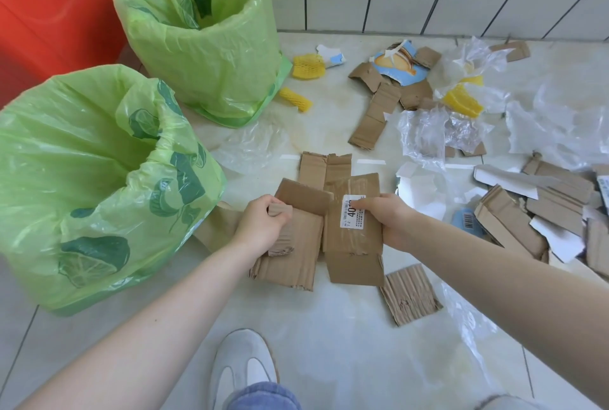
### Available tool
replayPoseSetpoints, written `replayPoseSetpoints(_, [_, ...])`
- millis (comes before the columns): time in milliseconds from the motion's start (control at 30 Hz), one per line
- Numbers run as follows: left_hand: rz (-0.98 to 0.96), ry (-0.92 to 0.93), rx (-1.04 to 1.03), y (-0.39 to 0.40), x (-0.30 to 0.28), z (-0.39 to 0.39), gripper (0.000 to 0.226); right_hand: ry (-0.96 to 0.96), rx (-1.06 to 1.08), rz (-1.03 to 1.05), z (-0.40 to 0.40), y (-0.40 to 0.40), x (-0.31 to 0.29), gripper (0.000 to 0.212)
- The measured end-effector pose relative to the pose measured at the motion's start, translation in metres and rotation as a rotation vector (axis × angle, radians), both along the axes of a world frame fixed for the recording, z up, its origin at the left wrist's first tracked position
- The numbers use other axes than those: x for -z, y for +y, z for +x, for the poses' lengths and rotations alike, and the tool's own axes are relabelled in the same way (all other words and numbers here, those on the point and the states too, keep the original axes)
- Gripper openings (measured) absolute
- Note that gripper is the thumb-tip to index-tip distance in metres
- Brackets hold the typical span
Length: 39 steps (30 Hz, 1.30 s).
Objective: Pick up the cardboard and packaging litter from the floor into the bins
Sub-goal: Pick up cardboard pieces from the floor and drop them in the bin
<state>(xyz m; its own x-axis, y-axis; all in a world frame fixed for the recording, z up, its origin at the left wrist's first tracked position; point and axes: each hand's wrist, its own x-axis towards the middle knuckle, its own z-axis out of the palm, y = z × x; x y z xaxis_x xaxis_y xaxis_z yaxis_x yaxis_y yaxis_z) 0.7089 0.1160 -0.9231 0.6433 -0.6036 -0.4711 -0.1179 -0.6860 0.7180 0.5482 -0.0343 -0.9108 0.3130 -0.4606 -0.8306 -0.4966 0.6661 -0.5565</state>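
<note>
Both hands on cardboard, most of the litter still down.

The left hand [263, 228] clutches a torn cardboard piece [290, 251]; the right hand [389, 221] grasps the labelled cardboard [352, 244], above the floor [329, 343] beside the near bin [99, 178]. Plastic wrap [425, 136] and cardboard scraps [514, 221] remain.

Two green-bagged round bins [99, 159] [211, 30] stand left; torn brown cardboard pieces [333, 231] lie centre on the tiled floor [329, 343]; crumpled clear plastic wrap [425, 132] lies right.
</note>
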Motion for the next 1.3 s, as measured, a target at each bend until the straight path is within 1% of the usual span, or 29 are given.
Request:
replayPoseSetpoints(133, [0.009,0.213,-0.146,0.013,0.011,0.001,0.009,-0.023,0.020,-0.017,0.013,0.007,0.000,0.024])
replayPoseSetpoints(200, [0.008,0.264,-0.173,0.016,0.015,0.001,0.007,-0.006,0.013,-0.048,0.019,0.010,0.001,0.025])
replayPoseSetpoints(300, [-0.003,0.307,-0.184,0.018,0.018,0.003,0.005,0.031,-0.004,-0.089,0.024,0.010,0.004,0.027])
replayPoseSetpoints(400, [-0.006,0.331,-0.183,0.021,0.018,0.004,0.006,0.050,-0.045,-0.052,0.023,0.011,0.006,0.022])
replayPoseSetpoints(567, [-0.028,0.360,-0.125,0.030,0.008,0.003,0.006,-0.012,-0.122,0.062,0.010,0.010,0.001,0.017])
replayPoseSetpoints(667, [-0.059,0.301,-0.089,0.031,-0.004,0.003,0.005,-0.056,-0.129,0.049,0.002,0.009,-0.007,0.016])
replayPoseSetpoints(733, [-0.090,0.224,-0.068,0.031,-0.016,0.003,0.005,-0.044,-0.181,-0.081,0.003,0.011,-0.018,0.015])
replayPoseSetpoints(800, [-0.121,0.141,-0.054,0.029,-0.034,0.005,0.005,-0.012,-0.272,-0.318,0.008,0.014,-0.034,0.009])
replayPoseSetpoints(900, [-0.204,0.011,-0.063,0.028,-0.069,0.009,0.005,-0.026,-0.398,-0.700,0.017,0.019,-0.064,0.018])
replayPoseSetpoints(967, [-0.282,-0.069,-0.066,0.029,-0.095,0.012,0.008,-0.055,-0.420,-0.872,0.021,0.022,-0.082,0.013])
replayPoseSetpoints(1067, [-0.376,-0.154,-0.069,0.035,-0.131,0.015,0.010,-0.153,-0.409,-1.047,0.028,0.028,-0.109,0.016])
replayPoseSetpoints(1133, [-0.444,-0.223,-0.091,0.042,-0.154,0.019,0.013,-0.213,-0.393,-1.123,0.035,0.033,-0.130,0.019])
replayPoseSetpoints(1233, [-0.529,-0.339,-0.147,0.056,-0.185,0.033,0.017,-0.334,-0.331,-1.155,0.053,0.045,-0.163,0.024])
replayPoseSetpoints(1300, [-0.574,-0.405,-0.207,0.067,-0.201,0.047,0.017,-0.401,-0.312,-1.159,0.068,0.055,-0.184,0.019])
